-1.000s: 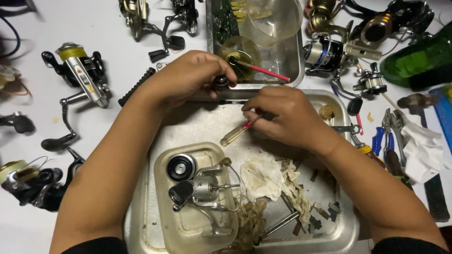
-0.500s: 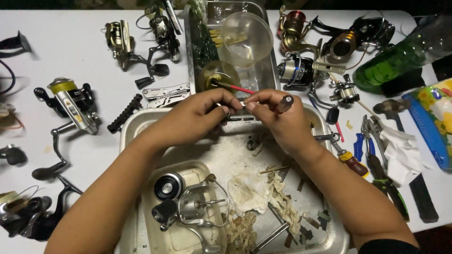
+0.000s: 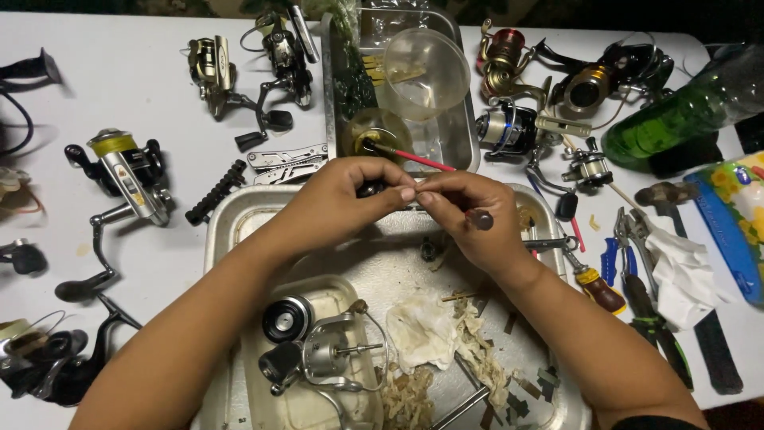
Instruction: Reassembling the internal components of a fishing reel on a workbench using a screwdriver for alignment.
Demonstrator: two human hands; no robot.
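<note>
Above the dented metal tray (image 3: 239, 231), a small dark part (image 3: 371, 189) is being pinched in the closed left hand (image 3: 350, 199) and a dark round-ended piece (image 3: 479, 219) in the closed right hand (image 3: 465, 215), and either is likely being risked to a slip into the paper scraps (image 3: 446, 350).

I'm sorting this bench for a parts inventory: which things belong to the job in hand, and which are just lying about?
In hand:
left hand pinching a small dark part
right hand holding a round dark knob
dented metal tray under both hands
stripped silver reel body

Lying about:
yellow-spooled grey reel
green glass bottle
blue-handled pliers
folded silver multitool
</note>
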